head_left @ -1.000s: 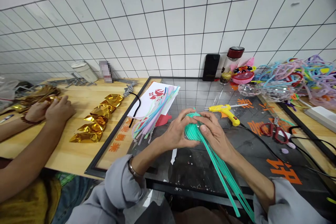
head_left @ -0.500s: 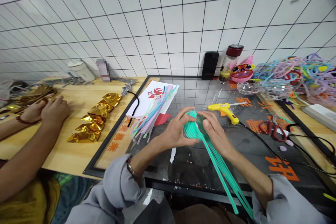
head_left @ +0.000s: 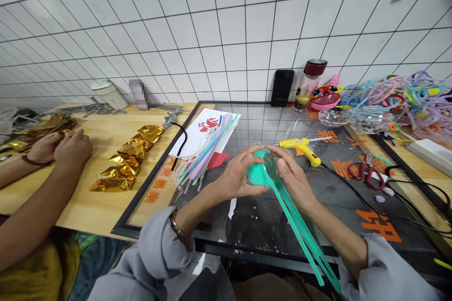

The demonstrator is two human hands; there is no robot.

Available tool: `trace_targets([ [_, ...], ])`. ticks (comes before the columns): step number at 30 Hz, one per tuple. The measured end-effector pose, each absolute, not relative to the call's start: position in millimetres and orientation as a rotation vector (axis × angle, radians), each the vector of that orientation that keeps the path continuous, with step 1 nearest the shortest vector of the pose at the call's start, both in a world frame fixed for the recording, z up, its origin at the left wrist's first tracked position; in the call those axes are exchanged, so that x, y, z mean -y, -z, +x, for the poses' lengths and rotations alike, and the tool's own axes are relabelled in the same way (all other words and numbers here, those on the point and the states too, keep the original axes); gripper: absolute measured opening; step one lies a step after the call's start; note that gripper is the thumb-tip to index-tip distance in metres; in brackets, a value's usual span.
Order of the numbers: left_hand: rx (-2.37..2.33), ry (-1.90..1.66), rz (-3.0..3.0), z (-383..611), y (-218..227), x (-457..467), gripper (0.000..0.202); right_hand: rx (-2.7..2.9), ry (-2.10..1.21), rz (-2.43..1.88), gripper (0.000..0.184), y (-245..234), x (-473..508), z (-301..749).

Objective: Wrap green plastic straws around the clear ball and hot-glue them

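Between my two hands is a clear plastic ball [head_left: 271, 165], its left side covered by green strips [head_left: 259, 175] laid side by side. The loose ends of the strips trail down to the right, past the table's front edge. My left hand [head_left: 238, 174] curls round the green-covered side, thumb at the near side and fingers over the top. Against the clear right side rests my right hand [head_left: 293, 176], its fingertips at the top of the ball. A yellow hot glue gun [head_left: 303, 149] lies just beyond my right hand.
Left of me, a co-worker's hands [head_left: 67, 148] are near folded gold foil [head_left: 132, 157]. Pastel strips [head_left: 208, 150] lie on white paper [head_left: 190, 134]. To the right are red-handled scissors [head_left: 367, 171] and a black cord [head_left: 348, 193]. A phone [head_left: 282, 88] and a glass bottle [head_left: 310, 84] stand behind.
My right fingers have shifted slightly, and more of the clear ball shows. The hanging strips have swung a little to the right. My left hand keeps its hold.
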State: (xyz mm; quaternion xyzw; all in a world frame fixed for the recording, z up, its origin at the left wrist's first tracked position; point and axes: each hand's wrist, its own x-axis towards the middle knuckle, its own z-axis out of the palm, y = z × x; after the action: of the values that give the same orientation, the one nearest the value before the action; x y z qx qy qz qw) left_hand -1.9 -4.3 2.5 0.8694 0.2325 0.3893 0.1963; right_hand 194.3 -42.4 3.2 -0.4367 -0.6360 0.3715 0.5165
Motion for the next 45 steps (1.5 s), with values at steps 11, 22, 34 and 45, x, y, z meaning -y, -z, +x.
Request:
trace_targets([
  [11,-0.628,-1.105,2.378,-1.1,-3.4,5.2,0.059,1.473,-0.846,-1.171,0.049,0.7,40.4,194.4],
  [22,-0.693,-1.049,2.159,-4.3,-5.9,2.1,0.061,1.447,-0.926,-1.214,0.053,1.4,38.9,195.3],
  [34,-0.654,-1.024,2.118,-4.9,-5.3,1.6,0.063,1.525,-0.844,-1.172,0.044,3.8,40.6,195.7],
  [45,-0.635,-1.02,2.174,-2.4,-11.6,7.8,0.058,1.58,-0.807,-1.143,0.043,4.8,41.8,195.6],
])
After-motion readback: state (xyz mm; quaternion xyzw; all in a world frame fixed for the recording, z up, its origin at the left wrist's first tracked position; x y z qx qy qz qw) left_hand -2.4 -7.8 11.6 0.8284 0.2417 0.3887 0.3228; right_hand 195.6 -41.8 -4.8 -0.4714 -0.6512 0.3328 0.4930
